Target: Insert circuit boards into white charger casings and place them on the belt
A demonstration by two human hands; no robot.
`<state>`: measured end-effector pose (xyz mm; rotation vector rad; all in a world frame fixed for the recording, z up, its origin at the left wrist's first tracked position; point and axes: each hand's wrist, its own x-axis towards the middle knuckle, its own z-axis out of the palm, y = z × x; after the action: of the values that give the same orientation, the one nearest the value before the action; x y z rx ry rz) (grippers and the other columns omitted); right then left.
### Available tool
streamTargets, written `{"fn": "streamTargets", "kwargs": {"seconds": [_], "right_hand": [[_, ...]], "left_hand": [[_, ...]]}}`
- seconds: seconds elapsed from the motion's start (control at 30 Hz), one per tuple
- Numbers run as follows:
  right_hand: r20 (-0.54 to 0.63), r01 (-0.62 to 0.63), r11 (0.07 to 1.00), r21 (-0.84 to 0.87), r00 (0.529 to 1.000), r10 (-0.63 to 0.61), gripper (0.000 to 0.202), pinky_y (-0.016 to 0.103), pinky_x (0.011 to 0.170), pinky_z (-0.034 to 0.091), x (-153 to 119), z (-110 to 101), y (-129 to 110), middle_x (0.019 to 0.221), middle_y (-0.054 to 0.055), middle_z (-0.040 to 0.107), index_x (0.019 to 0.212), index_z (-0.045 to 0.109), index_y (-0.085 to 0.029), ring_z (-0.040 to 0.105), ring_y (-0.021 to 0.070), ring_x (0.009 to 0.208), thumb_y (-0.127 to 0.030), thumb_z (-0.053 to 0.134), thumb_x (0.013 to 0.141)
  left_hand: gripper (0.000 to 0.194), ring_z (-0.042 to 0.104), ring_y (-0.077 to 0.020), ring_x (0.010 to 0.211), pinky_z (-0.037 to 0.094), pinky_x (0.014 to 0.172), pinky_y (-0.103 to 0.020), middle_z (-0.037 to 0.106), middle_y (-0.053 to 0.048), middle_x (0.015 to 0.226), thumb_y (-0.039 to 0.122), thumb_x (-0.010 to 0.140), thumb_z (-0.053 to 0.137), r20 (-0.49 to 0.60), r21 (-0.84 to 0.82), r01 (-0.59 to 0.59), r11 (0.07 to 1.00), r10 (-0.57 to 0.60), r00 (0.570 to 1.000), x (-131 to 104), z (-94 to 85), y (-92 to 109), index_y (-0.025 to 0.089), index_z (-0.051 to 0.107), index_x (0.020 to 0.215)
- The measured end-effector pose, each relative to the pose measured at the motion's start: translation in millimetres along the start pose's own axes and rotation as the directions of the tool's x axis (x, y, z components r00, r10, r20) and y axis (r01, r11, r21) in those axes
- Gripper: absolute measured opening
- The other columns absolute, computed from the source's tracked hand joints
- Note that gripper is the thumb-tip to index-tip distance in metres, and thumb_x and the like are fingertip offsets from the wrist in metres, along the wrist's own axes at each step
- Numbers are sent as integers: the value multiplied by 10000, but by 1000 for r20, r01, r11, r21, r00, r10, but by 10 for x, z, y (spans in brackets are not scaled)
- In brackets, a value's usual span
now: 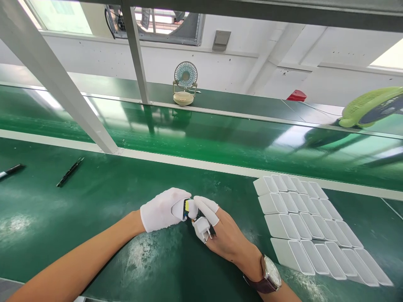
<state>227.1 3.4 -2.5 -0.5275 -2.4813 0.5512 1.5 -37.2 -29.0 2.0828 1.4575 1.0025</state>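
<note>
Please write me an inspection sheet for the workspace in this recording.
Surface: green table, pale scuffs.
Work pieces: circuit board with a yellow part; two-pin white plug; white cases in four rows at right.
Clutter: slim dark tool and black-and-white pen at left.
Grip: gloved left hand on the circuit board's piece; right hand, wearing white finger covers, on the white plug.
Cables: thin cord near green fan.
Surroundings: small fan behind.
</note>
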Motion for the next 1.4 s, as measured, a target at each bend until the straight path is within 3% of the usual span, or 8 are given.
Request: {"fn": "streamTargets", "kwargs": {"seconds": [0.33, 0.53, 0.63, 0.73, 0.9, 1.0, 1.2, 1.4], "right_hand": [[-6, -27, 998, 50, 1000, 27, 711, 399, 839, 612, -31, 55, 28, 1173, 129, 649, 1551, 234, -224, 669, 224, 947, -72, 475, 899], [-39, -9, 998, 55, 999, 11, 697, 377, 789, 611, 35, -27, -16, 1077, 97, 656, 1508, 299, -264, 663, 219, 916, -43, 469, 869], [-202, -49, 989, 142, 976, 77, 666, 362, 816, 612, 72, -123, -60, 1058, 83, 644, 1468, 351, -282, 673, 204, 920, -59, 532, 867], [-253, -189, 929, 319, 928, 275, 553, 364, 832, 618, 78, -157, -90, 1111, 93, 630, 1381, 456, -272, 686, 210, 962, -129, 605, 868], [-185, -244, 846, 473, 912, 366, 539, 370, 896, 606, 58, -62, -110, 1178, 97, 640, 1371, 466, -275, 685, 207, 1010, -171, 620, 865], [-164, -235, 838, 492, 921, 354, 543, 379, 914, 600, 52, -14, -127, 1189, 97, 643, 1378, 465, -274, 685, 208, 1013, -178, 624, 868], [-122, -249, 827, 504, 927, 354, 535, 381, 904, 601, 52, -13, -136, 1160, 99, 660, 1366, 492, -258, 690, 220, 1007, -172, 646, 860], [-158, -206, 876, 437, 941, 300, 537, 328, 811, 619, 20, 11, -99, 1149, 84, 651, 1370, 508, -279, 701, 206, 968, -156, 649, 867]], "left_hand": [[269, 700, -227, 928, 590, 855, -361, 725, -53, 1028, 235, 818, 652, -7, 27, 32, 999, -32, 999, 6, -9, 25, 246, 661, 1087], [401, 690, -227, 950, 578, 856, -366, 691, -85, 1090, 185, 776, 638, -65, 3, -1, 1000, 1, 998, -26, 24, 16, 225, 583, 1171], [377, 670, -199, 775, 575, 699, -331, 667, -54, 937, 181, 733, 664, -95, -15, 149, 989, -150, 984, -5, -69, 71, 217, 570, 1097], [461, 637, -175, 692, 556, 627, -315, 636, -3, 846, 260, 687, 774, -97, -158, 253, 954, -270, 958, 10, -205, 145, 225, 546, 1086], [506, 678, -245, 948, 575, 840, -392, 687, -60, 1004, 234, 647, 827, -68, -450, 158, 879, -210, 975, -11, -251, 232, 218, 573, 1085], [448, 685, -221, 913, 580, 833, -384, 695, -85, 1100, 182, 646, 807, -67, -535, 164, 829, -235, 970, -27, -201, 260, 210, 583, 1033], [440, 703, -208, 891, 598, 807, -359, 711, -67, 1099, 203, 639, 812, -99, -494, 191, 849, -272, 957, -50, -171, 271, 207, 591, 1019], [431, 715, -209, 932, 598, 841, -341, 714, -28, 1079, 142, 599, 809, -188, -415, 111, 903, -205, 961, -57, -127, 266, 219, 582, 957]]}}
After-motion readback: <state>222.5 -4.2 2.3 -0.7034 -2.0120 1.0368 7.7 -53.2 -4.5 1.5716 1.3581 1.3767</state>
